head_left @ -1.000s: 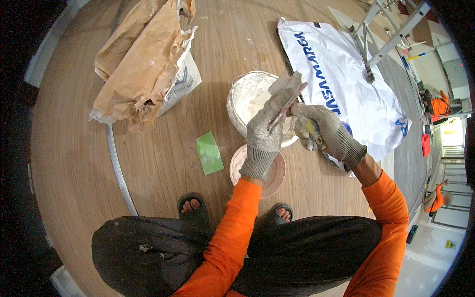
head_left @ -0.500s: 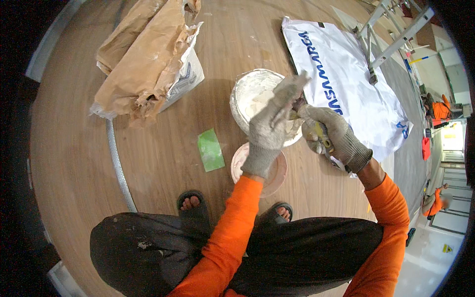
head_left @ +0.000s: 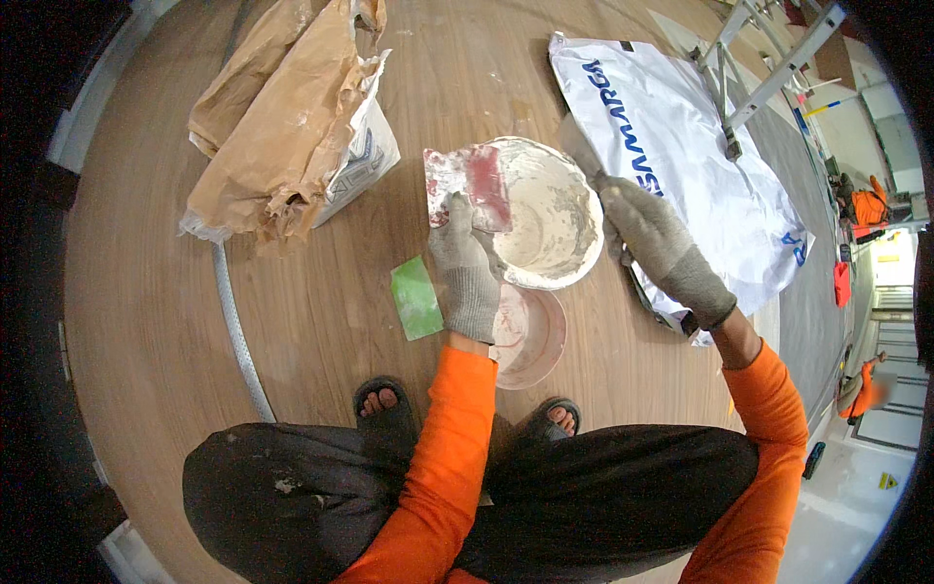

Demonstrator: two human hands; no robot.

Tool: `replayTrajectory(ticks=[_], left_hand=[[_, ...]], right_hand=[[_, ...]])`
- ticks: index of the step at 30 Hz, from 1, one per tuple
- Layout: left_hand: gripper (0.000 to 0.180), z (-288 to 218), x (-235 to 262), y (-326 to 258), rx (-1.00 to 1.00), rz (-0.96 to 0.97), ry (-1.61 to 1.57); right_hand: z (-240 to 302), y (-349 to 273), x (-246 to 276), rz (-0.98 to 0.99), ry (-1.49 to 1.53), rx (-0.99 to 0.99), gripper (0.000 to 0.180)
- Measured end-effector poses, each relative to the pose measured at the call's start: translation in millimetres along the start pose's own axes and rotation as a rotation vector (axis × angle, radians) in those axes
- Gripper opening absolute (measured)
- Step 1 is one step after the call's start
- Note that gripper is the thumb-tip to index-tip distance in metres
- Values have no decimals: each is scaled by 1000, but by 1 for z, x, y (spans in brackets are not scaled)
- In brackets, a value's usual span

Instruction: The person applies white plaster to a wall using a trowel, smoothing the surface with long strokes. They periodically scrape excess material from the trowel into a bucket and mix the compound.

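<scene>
My left hand [head_left: 459,248], in a grey knit glove, grips a flat red spreader [head_left: 491,190] smeared with white paste, held at the left rim of the bucket. The bucket [head_left: 545,214] is white, with pale paste lining its wall and bottom. My right hand [head_left: 637,219], gloved too, is closed beside the bucket's right rim. A greyish blurred blade [head_left: 578,146] projects beyond its fingers; the yellow handle of this scraper is hidden under the glove. Just below the bucket sits a shallow pinkish tub [head_left: 530,341], partly behind my left wrist.
A green flat sheet [head_left: 417,298] lies left of the tub. Torn brown paper bags [head_left: 282,127] stand at the upper left, near a perforated metal strip [head_left: 233,331]. White printed sheeting [head_left: 671,175] and a stepladder [head_left: 778,78] are at the right. Two people in orange [head_left: 864,209] appear farther off.
My hands have moved apart. The left has swung left and now shows the red spreader, while the right has turned, hiding the scraper's yellow handle.
</scene>
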State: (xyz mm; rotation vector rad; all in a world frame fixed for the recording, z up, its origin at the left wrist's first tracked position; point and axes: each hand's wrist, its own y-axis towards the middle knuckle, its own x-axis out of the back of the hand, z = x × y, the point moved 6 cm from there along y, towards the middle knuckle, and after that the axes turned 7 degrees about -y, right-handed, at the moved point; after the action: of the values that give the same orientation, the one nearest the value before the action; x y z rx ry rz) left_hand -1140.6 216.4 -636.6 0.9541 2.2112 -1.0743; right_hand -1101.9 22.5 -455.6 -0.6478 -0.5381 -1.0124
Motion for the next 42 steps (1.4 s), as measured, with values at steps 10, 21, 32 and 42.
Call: replayTrajectory(ticks=[10, 21, 32, 42], left_hand=[[21, -3, -32, -31, 224, 176, -454], [10, -15, -41, -45, 153, 133, -106], [7, -24, -45, -48, 162, 195, -152], [8, -30, -35, -48, 148, 174, -128]], right_hand=[[-17, -12, -34, -5, -653, 451, 39], [-26, 1, -21, -36, -825, 600, 37], [-33, 10, -7, -94, -718, 455, 40], [-72, 25, 1, 26, 61, -160, 47]])
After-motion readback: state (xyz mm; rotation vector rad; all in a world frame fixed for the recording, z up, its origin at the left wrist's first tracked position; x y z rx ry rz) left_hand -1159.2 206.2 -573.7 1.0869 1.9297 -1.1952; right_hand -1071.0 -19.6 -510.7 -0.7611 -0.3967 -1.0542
